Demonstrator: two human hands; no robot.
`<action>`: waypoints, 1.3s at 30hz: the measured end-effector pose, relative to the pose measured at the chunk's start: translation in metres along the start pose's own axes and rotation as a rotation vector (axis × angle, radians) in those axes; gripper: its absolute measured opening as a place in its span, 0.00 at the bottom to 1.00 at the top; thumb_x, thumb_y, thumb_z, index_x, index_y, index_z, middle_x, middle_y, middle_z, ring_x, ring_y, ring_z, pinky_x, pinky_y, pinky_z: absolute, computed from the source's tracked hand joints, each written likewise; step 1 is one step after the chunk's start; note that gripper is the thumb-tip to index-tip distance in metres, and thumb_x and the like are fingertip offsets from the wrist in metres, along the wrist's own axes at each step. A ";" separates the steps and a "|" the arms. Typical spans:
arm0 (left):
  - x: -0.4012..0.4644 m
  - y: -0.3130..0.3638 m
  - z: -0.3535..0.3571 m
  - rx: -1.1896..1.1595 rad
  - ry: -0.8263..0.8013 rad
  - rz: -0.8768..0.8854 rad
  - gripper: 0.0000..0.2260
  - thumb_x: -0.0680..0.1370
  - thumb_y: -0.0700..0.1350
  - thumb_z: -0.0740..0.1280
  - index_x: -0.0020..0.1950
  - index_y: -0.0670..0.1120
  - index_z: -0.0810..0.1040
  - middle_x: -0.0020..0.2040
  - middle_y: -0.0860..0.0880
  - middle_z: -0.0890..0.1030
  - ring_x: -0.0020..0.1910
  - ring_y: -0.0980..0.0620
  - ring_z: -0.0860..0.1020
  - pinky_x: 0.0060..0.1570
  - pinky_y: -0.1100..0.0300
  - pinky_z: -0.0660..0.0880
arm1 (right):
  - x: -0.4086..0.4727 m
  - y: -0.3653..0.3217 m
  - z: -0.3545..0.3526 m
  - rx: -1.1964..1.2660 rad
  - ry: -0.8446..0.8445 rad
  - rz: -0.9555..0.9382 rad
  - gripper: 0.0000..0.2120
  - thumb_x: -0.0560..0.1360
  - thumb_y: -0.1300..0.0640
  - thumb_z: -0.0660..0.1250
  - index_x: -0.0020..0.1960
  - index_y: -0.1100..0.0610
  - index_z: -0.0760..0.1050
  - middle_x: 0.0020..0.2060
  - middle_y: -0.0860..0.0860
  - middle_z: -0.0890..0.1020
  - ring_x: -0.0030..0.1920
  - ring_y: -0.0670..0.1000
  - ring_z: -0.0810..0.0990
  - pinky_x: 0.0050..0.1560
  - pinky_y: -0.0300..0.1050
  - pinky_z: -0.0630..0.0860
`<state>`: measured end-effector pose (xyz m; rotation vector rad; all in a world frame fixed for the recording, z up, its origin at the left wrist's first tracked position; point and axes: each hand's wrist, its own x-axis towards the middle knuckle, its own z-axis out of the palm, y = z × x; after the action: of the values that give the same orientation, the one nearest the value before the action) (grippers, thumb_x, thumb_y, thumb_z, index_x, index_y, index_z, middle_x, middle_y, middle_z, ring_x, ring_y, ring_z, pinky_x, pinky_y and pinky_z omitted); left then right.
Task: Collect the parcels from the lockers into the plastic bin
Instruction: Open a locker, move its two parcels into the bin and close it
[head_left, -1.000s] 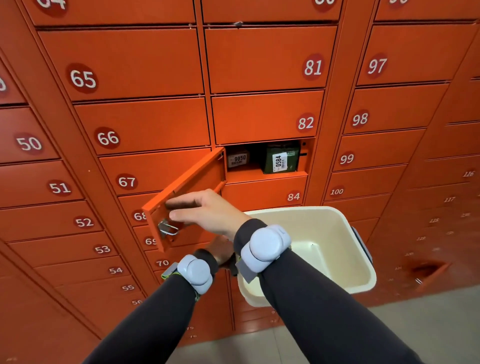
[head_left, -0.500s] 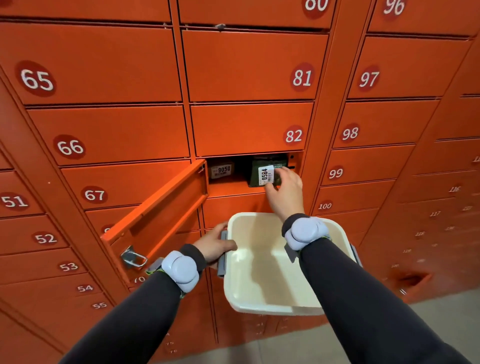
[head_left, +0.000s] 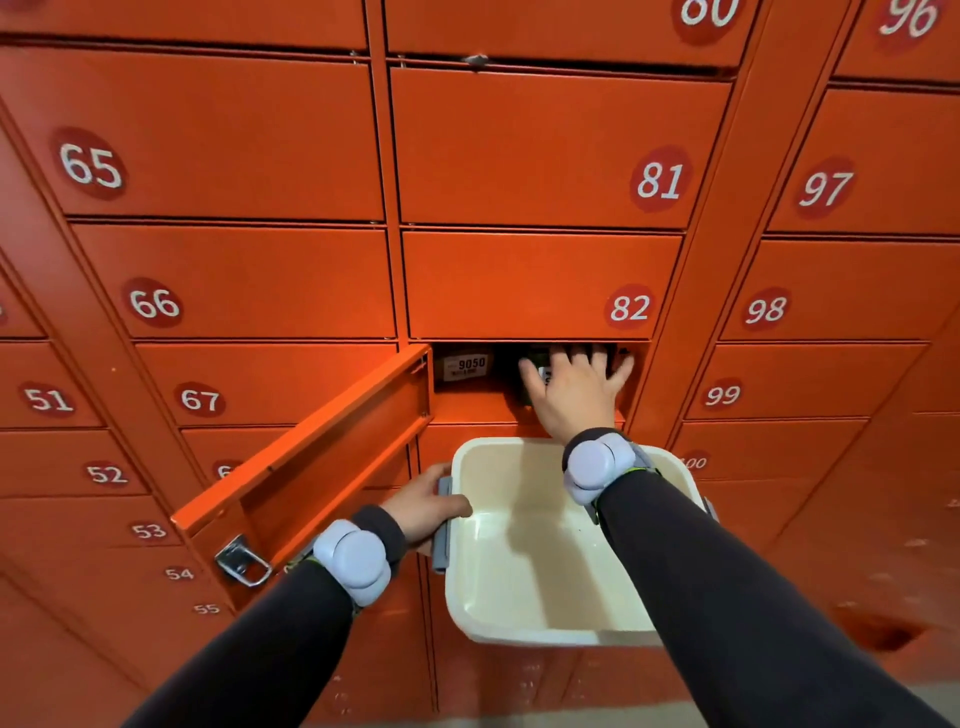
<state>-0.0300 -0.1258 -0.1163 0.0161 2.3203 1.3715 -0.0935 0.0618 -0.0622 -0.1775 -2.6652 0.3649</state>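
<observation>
The right hand (head_left: 574, 389) is reaching into the open locker (head_left: 535, 379) below door 82, fingers spread over the dark green parcel (head_left: 531, 371), which is sitting inside beside the parcel labelled 9050 (head_left: 464, 365). The left hand (head_left: 426, 506) is gripping the cream plastic bin (head_left: 524, 582) by its grey handle, holding it just under the opening.

The right hand (head_left: 571, 389) is reaching into the open locker (head_left: 530, 379) under door 82, fingers spread over a dark parcel (head_left: 530, 364), possibly gripping it. A second parcel (head_left: 464, 366), labelled 9050, is sitting at the locker's left. The left hand (head_left: 426, 506) is holding the bin (head_left: 524, 571) by its left edge, just below the locker.
</observation>
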 end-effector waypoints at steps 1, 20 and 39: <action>0.000 0.000 0.000 -0.007 0.000 -0.004 0.33 0.67 0.49 0.68 0.71 0.50 0.62 0.58 0.45 0.77 0.56 0.45 0.77 0.58 0.46 0.76 | -0.001 -0.005 0.000 -0.005 0.001 -0.002 0.24 0.77 0.39 0.52 0.54 0.56 0.77 0.56 0.57 0.79 0.66 0.61 0.65 0.69 0.70 0.43; 0.002 0.000 -0.001 -0.028 -0.038 -0.019 0.24 0.74 0.42 0.66 0.69 0.47 0.64 0.55 0.44 0.77 0.52 0.44 0.78 0.48 0.53 0.78 | -0.041 -0.015 -0.036 0.330 0.117 0.073 0.14 0.74 0.49 0.62 0.56 0.53 0.78 0.52 0.56 0.75 0.56 0.57 0.70 0.54 0.50 0.69; -0.018 -0.019 0.005 -0.075 -0.064 -0.044 0.27 0.71 0.43 0.68 0.68 0.47 0.65 0.60 0.43 0.77 0.59 0.41 0.76 0.59 0.44 0.75 | -0.078 0.024 -0.030 1.462 -0.723 0.588 0.09 0.75 0.58 0.61 0.53 0.57 0.76 0.44 0.54 0.85 0.42 0.53 0.84 0.43 0.47 0.80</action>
<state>-0.0078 -0.1355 -0.1271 -0.0141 2.2029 1.4146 -0.0093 0.0772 -0.0748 -0.3733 -2.0739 2.7388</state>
